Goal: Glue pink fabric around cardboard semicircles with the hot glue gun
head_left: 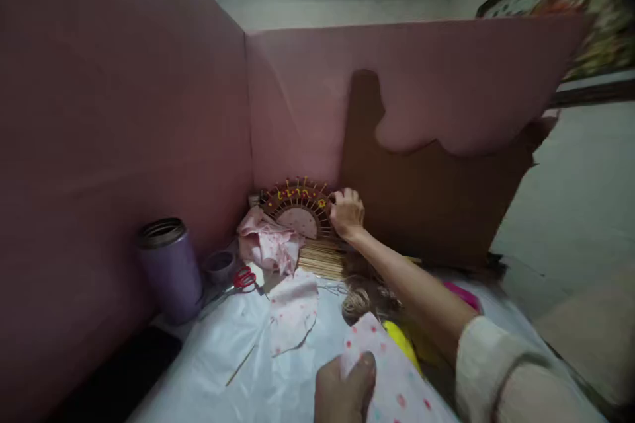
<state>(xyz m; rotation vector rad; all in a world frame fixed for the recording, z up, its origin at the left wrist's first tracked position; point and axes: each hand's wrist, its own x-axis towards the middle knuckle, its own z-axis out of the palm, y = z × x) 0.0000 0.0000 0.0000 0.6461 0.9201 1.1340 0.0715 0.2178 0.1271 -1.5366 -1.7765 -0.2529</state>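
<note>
My left hand (342, 388) is at the bottom centre, thumb pressed on a white piece of cloth with red and pink dots (397, 380). My right hand (348, 213) reaches far forward, fingers curled around the right edge of a half-round fan-shaped craft piece (300, 198). That piece has a brown band with yellow and red ornaments, thin spokes and a dotted pale centre; it leans at the back by the wall. Just below it lie a row of thin wooden sticks (321, 260) and a crumpled pink dotted cloth (270, 241).
A purple tumbler (171, 271), a roll of tape (219, 266) and red-handled scissors (245, 277) stand or lie at left. A cut cloth scrap (294, 310), a loose stick (241, 365), a twine ball (356, 304) and a yellow object (401, 342) lie nearer. Brown cardboard (411, 211) leans behind.
</note>
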